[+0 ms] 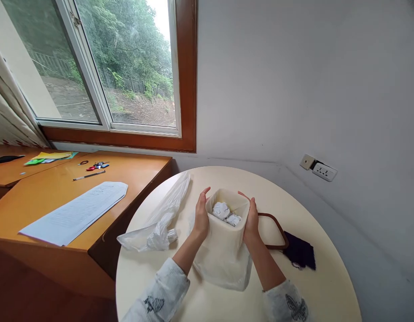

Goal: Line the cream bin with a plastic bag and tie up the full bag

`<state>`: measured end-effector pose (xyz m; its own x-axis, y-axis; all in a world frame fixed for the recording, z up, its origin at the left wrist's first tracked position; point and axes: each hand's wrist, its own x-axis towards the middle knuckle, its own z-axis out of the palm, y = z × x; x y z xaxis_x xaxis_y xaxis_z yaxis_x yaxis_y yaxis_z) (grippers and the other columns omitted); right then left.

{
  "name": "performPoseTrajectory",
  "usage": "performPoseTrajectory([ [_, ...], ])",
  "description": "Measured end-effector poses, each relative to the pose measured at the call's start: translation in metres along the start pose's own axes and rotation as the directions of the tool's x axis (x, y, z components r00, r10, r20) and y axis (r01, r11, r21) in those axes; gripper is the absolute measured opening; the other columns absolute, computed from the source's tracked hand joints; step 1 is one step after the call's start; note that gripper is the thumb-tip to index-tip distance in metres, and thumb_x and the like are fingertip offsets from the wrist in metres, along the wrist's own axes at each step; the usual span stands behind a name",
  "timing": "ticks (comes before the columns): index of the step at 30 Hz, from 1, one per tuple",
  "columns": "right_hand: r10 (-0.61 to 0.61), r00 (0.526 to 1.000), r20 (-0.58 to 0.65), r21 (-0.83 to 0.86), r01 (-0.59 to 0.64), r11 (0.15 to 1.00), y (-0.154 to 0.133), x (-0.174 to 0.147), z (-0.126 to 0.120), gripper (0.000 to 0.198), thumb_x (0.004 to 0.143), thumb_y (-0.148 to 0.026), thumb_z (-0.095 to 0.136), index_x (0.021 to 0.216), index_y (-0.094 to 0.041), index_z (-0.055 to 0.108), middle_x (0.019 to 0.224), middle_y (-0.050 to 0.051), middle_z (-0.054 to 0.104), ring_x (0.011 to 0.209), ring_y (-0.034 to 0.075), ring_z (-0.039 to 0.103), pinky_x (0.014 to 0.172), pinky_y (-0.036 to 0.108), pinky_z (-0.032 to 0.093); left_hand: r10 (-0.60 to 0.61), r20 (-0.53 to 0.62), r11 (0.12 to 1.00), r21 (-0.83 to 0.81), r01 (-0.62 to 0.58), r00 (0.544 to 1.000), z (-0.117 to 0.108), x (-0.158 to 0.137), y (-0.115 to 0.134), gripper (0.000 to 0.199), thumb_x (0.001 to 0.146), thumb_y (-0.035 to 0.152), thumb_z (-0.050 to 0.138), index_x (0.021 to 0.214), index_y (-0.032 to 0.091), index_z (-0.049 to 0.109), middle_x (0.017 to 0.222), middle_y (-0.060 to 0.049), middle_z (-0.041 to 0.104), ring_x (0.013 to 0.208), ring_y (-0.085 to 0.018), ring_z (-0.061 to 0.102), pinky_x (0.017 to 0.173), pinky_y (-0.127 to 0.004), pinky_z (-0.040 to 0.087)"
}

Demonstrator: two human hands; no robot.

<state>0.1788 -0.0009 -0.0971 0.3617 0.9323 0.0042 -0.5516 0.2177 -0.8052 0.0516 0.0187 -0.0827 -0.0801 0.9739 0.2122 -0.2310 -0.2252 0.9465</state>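
A small cream-coloured trash bin (pixel 223 239) stands on the round table, lined with a thin white plastic bag (pixel 227 277) that hangs down over its outside. Crumpled white paper balls (pixel 221 210) lie inside it. My left hand (pixel 200 217) presses on the bin's left side near the top, fingers stretched along the wall. On the opposite side my right hand (pixel 251 219) grips it the same way, so the bin sits between both palms. Just right of my right hand lies a brown rim frame (pixel 280 228), partly over a dark purple cloth (pixel 301 250).
Another crumpled clear plastic bag (pixel 156 232) lies on the left of the round white table (pixel 314 286). An orange-brown desk (pixel 143 165) beside it holds paper sheets (pixel 79 212), a pen (pixel 89 175) and keys (pixel 99 166). A wall with a socket (pixel 324 171) is behind.
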Motion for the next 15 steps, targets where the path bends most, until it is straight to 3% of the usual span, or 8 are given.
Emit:
performPoseTrajectory([
  [2, -0.051, 0.996, -0.072, -0.016, 0.05, 0.999, 0.002, -0.01, -0.003, 0.052, 0.08, -0.057, 0.04, 0.117, -0.024, 0.057, 0.11, 0.003, 0.066, 0.104, 0.021, 0.06, 0.087, 0.035, 0.046, 0.009, 0.019, 0.999, 0.033, -0.01, 1.0, 0.0, 0.01, -0.002, 0.043, 0.088, 0.047, 0.032, 0.112, 0.022, 0.057, 0.12, -0.006, 0.058, 0.108, -0.023, 0.055, 0.093, -0.037, 0.042],
  [5, -0.05, 0.993, -0.11, -0.131, 0.035, 0.991, 0.0, -0.02, -0.014, 0.048, 0.081, -0.053, 0.043, 0.111, -0.021, 0.062, 0.108, 0.004, 0.067, 0.107, 0.022, 0.057, 0.09, 0.034, 0.044, 0.036, -0.042, 0.996, 0.077, -0.032, 0.998, -0.006, 0.021, 0.0, 0.037, 0.086, 0.044, 0.04, 0.106, 0.018, 0.057, 0.107, -0.008, 0.061, 0.102, -0.022, 0.057, 0.093, -0.037, 0.041],
  [8, -0.112, 0.991, -0.076, -0.274, 0.087, 0.958, -0.01, -0.017, -0.028, 0.038, 0.081, -0.046, 0.048, 0.104, -0.021, 0.065, 0.112, 0.005, 0.065, 0.11, 0.022, 0.054, 0.095, 0.034, 0.04, 0.079, -0.145, 0.99, 0.125, -0.061, 0.986, -0.019, 0.013, 0.007, 0.035, 0.084, 0.04, 0.047, 0.111, 0.019, 0.052, 0.117, -0.009, 0.055, 0.114, -0.022, 0.049, 0.101, -0.036, 0.033],
  [10, -0.157, 0.987, -0.043, -0.281, 0.139, 0.95, -0.02, -0.01, -0.033, 0.036, 0.082, -0.044, 0.048, 0.104, -0.021, 0.064, 0.116, 0.005, 0.063, 0.112, 0.021, 0.053, 0.098, 0.035, 0.037, 0.081, -0.168, 0.984, 0.169, -0.052, 0.982, -0.026, -0.003, 0.011, 0.043, 0.086, 0.043, 0.045, 0.123, 0.021, 0.043, 0.128, -0.009, 0.047, 0.124, -0.022, 0.04, 0.105, -0.036, 0.028],
  [12, -0.127, 0.992, 0.011, -0.226, 0.126, 0.966, -0.027, -0.001, -0.031, 0.038, 0.083, -0.046, 0.046, 0.109, -0.023, 0.062, 0.122, 0.005, 0.059, 0.118, 0.021, 0.049, 0.1, 0.036, 0.035, 0.051, -0.114, 0.98, 0.199, -0.027, 0.992, -0.029, -0.023, 0.011, 0.054, 0.088, 0.047, 0.04, 0.136, 0.025, 0.028, 0.14, -0.008, 0.034, 0.133, -0.021, 0.027, 0.109, -0.038, 0.02],
  [15, 0.041, 0.989, 0.141, -0.125, -0.024, 0.992, -0.03, 0.007, -0.021, 0.046, 0.083, -0.052, 0.042, 0.12, -0.029, 0.055, 0.131, 0.001, 0.052, 0.123, 0.021, 0.045, 0.1, 0.037, 0.036, 0.042, 0.038, 0.97, 0.238, -0.049, 0.998, -0.026, -0.047, 0.004, 0.074, 0.084, 0.054, 0.043, 0.143, 0.027, 0.006, 0.151, -0.007, 0.011, 0.139, -0.022, 0.008, 0.112, -0.041, 0.011],
])
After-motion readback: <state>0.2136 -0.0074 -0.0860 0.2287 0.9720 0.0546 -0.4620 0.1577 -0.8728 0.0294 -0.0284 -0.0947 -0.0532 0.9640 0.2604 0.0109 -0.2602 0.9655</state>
